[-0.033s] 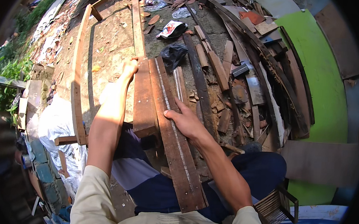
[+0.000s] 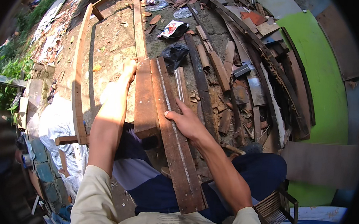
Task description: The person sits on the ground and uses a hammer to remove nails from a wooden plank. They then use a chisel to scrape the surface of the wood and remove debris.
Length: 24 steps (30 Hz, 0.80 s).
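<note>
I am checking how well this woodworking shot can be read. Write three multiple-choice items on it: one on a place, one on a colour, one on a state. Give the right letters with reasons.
1. Where does the left hand rest?
A. at the far end of the short thick wooden block
B. on the black plastic bag
C. on the green panel

2. What colour is the big curved panel at the right?
A. red
B. bright green
C. white

3. How does the right hand meet the long dark plank?
A. lifted well clear of it
B. closed in a fist around a hammer
C. laid against its right edge, thumb on top

Answers:
1 A, the fingers reach the block's far end.
2 B, its surface shows plain bright green.
3 C, the thumb lies across the plank's face, with the fingers at its right side.
</note>
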Motion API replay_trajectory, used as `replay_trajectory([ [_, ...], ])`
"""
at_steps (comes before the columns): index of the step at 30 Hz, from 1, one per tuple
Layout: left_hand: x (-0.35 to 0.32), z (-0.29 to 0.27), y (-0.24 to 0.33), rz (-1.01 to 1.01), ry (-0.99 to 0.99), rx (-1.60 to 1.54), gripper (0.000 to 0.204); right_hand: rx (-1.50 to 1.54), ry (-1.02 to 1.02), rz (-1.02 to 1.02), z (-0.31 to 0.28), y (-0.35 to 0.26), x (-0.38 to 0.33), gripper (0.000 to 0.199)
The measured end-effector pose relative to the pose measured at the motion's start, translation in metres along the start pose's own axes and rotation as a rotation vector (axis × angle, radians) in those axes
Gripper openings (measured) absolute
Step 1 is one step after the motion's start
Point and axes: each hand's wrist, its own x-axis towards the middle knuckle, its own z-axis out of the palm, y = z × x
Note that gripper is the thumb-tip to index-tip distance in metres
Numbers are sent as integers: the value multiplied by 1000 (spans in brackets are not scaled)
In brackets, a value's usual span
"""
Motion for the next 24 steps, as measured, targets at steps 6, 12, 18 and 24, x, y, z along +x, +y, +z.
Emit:
replay_trajectory([
  [6, 6, -24, -3, -96, -54, -258, 53, 127, -96, 22, 2, -8, 5, 87],
  [12, 17, -12, 6, 97, 81, -58, 41, 169, -85, 22, 3, -27, -8, 72],
  [18, 58, 8, -19, 440, 16, 352, 41, 59, -65, -26, -3, -16, 7, 73],
  [24, 42, 24, -14, 509, -22, 779, 41, 123, -73, -11, -6, -15, 18, 72],
])
